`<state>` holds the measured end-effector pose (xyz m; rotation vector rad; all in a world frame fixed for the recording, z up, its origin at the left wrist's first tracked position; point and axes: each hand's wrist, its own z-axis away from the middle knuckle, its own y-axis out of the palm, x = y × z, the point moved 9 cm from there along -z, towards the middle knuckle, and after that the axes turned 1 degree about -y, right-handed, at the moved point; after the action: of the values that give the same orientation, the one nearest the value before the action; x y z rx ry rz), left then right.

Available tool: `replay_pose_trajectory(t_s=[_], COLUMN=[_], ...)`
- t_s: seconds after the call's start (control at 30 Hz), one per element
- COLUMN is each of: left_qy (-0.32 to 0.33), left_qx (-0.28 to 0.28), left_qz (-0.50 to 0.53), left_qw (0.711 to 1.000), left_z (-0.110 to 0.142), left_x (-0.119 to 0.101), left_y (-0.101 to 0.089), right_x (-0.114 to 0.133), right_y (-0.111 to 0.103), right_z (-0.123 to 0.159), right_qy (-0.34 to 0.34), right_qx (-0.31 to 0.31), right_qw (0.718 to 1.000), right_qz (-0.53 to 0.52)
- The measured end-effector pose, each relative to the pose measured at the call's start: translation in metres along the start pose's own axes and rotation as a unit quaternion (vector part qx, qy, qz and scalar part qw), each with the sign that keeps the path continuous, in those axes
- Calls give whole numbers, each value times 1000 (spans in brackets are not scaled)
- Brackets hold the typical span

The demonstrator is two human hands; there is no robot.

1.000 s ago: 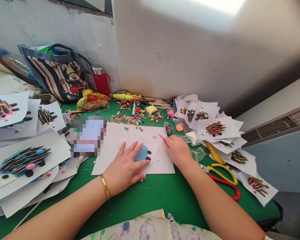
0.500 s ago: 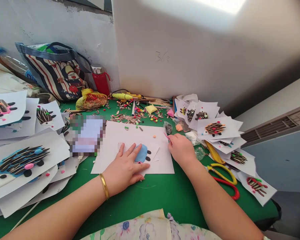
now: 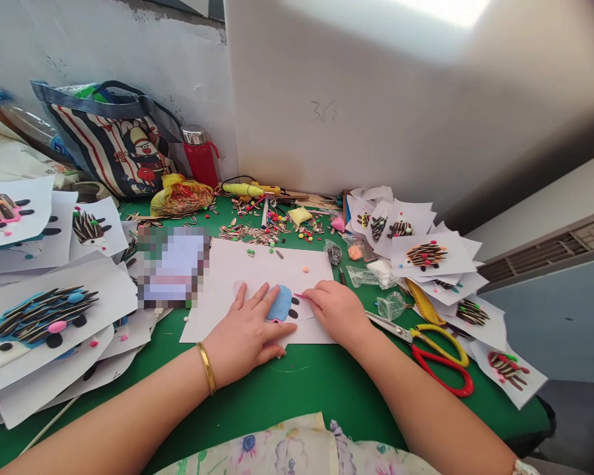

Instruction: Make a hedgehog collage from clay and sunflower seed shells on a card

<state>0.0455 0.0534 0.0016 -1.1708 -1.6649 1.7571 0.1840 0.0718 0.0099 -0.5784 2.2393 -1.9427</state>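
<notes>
The person's left hand (image 3: 242, 330) lies flat with fingers spread, pressing down a small white paper card (image 3: 302, 307). The card rests on a larger white paper sheet (image 3: 222, 274) on the green tabletop (image 3: 301, 389). Partly covered by that hand, a flat, rounded light-blue patch (image 3: 280, 303) sits on the card beside two black oval pieces (image 3: 294, 314). The right hand (image 3: 339, 311) pinches a thin pink tool (image 3: 299, 296), its tip near the upper oval; whether they touch cannot be told.

The clay patch (image 3: 280, 302) is blue, the ovals (image 3: 294, 315) black.
</notes>
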Motion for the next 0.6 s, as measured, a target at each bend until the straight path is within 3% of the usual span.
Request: replay_pose_trajectory(t_s=[0.6], left_qy=[1], left_qx=[-1], left_qz=[-4], left_qw=[1000], left_z=[0], left_x=[-1], left_y=[0], right_x=[5], right_y=[-3], right_z=[2], right_qy=[-30], right_qx=[-30], right_qw=[999], right_qz=[-14])
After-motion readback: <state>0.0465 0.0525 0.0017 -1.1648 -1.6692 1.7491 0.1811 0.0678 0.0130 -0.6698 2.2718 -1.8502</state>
